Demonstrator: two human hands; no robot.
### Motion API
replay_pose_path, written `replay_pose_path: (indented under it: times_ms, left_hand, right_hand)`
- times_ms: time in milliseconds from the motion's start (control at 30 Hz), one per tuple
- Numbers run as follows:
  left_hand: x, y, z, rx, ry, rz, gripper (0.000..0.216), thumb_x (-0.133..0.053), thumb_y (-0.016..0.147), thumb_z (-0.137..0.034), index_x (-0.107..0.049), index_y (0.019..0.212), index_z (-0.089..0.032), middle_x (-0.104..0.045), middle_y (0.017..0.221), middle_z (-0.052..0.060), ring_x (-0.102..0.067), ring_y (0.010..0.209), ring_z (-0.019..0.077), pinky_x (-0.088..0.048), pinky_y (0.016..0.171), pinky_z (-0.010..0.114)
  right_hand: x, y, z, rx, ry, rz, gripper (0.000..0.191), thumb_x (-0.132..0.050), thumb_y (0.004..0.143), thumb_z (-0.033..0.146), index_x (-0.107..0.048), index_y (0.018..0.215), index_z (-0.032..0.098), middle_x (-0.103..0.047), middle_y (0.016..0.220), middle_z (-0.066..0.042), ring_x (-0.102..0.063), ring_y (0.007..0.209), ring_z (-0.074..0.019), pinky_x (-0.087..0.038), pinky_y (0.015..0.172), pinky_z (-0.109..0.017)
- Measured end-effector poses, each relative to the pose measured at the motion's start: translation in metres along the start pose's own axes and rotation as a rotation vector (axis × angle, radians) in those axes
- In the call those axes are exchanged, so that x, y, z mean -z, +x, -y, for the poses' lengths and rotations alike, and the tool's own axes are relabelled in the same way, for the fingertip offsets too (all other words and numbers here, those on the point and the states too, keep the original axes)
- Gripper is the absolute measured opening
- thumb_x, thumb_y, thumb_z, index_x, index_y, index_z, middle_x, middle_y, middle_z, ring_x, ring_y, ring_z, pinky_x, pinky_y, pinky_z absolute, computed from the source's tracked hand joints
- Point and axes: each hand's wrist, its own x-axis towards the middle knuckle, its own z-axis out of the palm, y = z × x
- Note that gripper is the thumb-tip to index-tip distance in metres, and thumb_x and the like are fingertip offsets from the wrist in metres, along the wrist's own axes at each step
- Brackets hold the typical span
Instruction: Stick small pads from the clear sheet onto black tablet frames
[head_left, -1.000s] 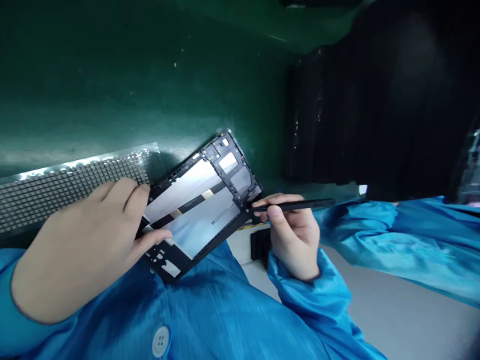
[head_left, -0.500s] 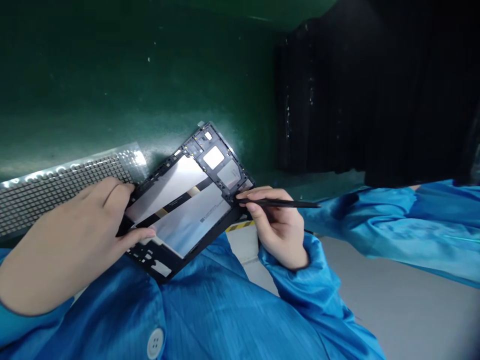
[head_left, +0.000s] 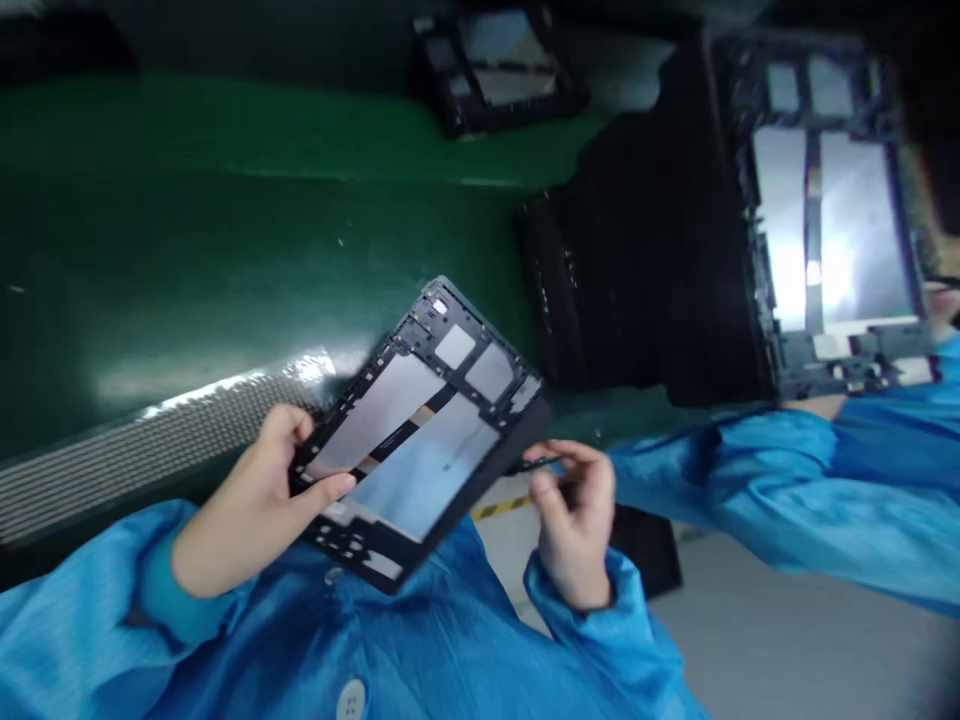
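Note:
My left hand (head_left: 251,505) grips the lower left edge of a black tablet frame (head_left: 420,440) with silvery inner panels, held tilted above my lap. My right hand (head_left: 574,510) is just off the frame's right edge, fingers pinched around a thin black stick tool (head_left: 536,464), most of it hidden by the hand and the frame. Blue smock sleeves cover both of my arms.
A green conveyor surface (head_left: 225,220) runs in front. A strip of dotted carrier sheet (head_left: 142,450) lies on it at left. Another person's blue sleeve (head_left: 787,500) reaches in at right by a second open tablet frame (head_left: 832,220) on a black block. A third frame (head_left: 495,60) lies far back.
The view has swung upward and back, bringing the far frames into sight. My right hand has pulled the stick tool off the frame's edge and drawn it in beside the frame.

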Motion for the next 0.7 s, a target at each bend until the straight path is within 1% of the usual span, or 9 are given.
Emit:
replay_pose_path:
  times_ms: [67, 133, 200, 267, 333, 400, 467, 600, 700]
  left_hand:
    - [-0.007, 0.015, -0.007, -0.088, -0.107, -0.082, 0.034, -0.09, 0.089, -0.035, -0.06, 0.103, -0.026, -0.075, 0.085, 0.0, -0.075, 0.073, 0.0205, -0.06, 0.064, 0.032]
    - [-0.003, 0.038, -0.013, -0.187, -0.127, -0.172, 0.04, -0.087, 0.096, -0.045, -0.061, 0.121, -0.026, -0.081, 0.114, 0.008, -0.082, 0.1, 0.0257, -0.067, 0.085, 0.039]
    - [0.016, 0.061, -0.016, -0.318, -0.113, -0.349, 0.056, -0.085, 0.099, -0.055, -0.057, 0.139, -0.028, -0.069, 0.153, 0.014, -0.071, 0.14, 0.0303, -0.06, 0.117, 0.049]
    - [0.045, 0.076, -0.015, -0.438, -0.085, -0.523, 0.054, -0.079, 0.103, -0.061, -0.059, 0.142, -0.029, -0.063, 0.16, 0.012, -0.06, 0.151, 0.03, -0.049, 0.131, 0.051]
    - [0.074, 0.082, -0.006, -0.489, -0.051, -0.598, 0.04, -0.069, 0.11, -0.061, -0.069, 0.127, -0.024, -0.074, 0.132, 0.009, -0.07, 0.125, 0.0255, -0.057, 0.117, 0.048]
    - [0.095, 0.081, 0.009, -0.477, -0.026, -0.601, 0.04, -0.063, 0.115, -0.057, -0.073, 0.11, -0.019, -0.074, 0.1, 0.004, -0.07, 0.089, 0.0173, -0.064, 0.09, 0.038]
    - [0.104, 0.08, 0.026, -0.449, -0.01, -0.599, 0.041, -0.066, 0.115, -0.056, -0.073, 0.106, -0.016, -0.071, 0.09, 0.001, -0.065, 0.075, 0.013, -0.062, 0.075, 0.03]
    - [0.101, 0.08, 0.043, -0.418, 0.008, -0.585, 0.042, -0.065, 0.115, -0.058, -0.073, 0.108, -0.017, -0.069, 0.084, -0.001, -0.064, 0.07, 0.0127, -0.059, 0.072, 0.03]
    - [0.097, 0.08, 0.041, -0.423, 0.004, -0.578, 0.04, -0.064, 0.114, -0.057, -0.073, 0.107, -0.018, -0.062, 0.072, -0.004, -0.057, 0.061, 0.0125, -0.053, 0.068, 0.029]
  right_hand:
    - [-0.023, -0.005, 0.009, -0.068, 0.049, 0.161, 0.054, -0.094, 0.088, 0.04, -0.069, 0.135, 0.032, -0.081, 0.116, -0.004, -0.077, 0.092, -0.0227, -0.063, 0.073, -0.033]
    - [-0.058, 0.016, 0.025, -0.101, 0.152, 0.186, 0.058, -0.094, 0.088, 0.047, -0.066, 0.137, 0.031, -0.081, 0.121, -0.006, -0.079, 0.102, -0.0239, -0.067, 0.084, -0.036]
    - [-0.106, 0.064, 0.046, -0.112, 0.26, 0.124, 0.05, -0.092, 0.088, 0.047, -0.068, 0.127, 0.028, -0.081, 0.115, -0.005, -0.078, 0.099, -0.0238, -0.067, 0.089, -0.038]
    - [-0.164, 0.131, 0.073, -0.129, 0.305, 0.147, 0.047, -0.089, 0.084, 0.045, -0.066, 0.121, 0.027, -0.081, 0.114, -0.005, -0.079, 0.098, -0.0247, -0.069, 0.09, -0.04]
    - [-0.226, 0.199, 0.1, -0.132, 0.135, 0.245, 0.028, -0.073, 0.094, 0.043, -0.062, 0.112, 0.026, -0.08, 0.112, -0.004, -0.08, 0.099, -0.0229, -0.069, 0.091, -0.037]
    - [-0.282, 0.255, 0.123, -0.096, 0.038, 0.3, 0.02, -0.066, 0.1, 0.041, -0.064, 0.107, 0.023, -0.081, 0.109, -0.007, -0.08, 0.102, -0.0237, -0.068, 0.093, -0.035]
    - [-0.323, 0.29, 0.139, -0.056, -0.082, 0.334, 0.021, -0.066, 0.103, 0.039, -0.067, 0.106, 0.018, -0.081, 0.11, -0.013, -0.079, 0.11, -0.0284, -0.067, 0.098, -0.039]
    - [-0.376, 0.311, 0.161, 0.08, -0.374, 0.36, 0.027, -0.065, 0.106, 0.026, -0.073, 0.121, 0.006, -0.071, 0.147, -0.03, -0.065, 0.145, -0.0416, -0.05, 0.126, -0.058]
    - [-0.427, 0.299, 0.183, 0.24, -0.533, 0.506, 0.03, -0.06, 0.114, 0.029, -0.074, 0.13, 0.009, -0.066, 0.156, -0.026, -0.06, 0.153, -0.0388, -0.042, 0.134, -0.061]
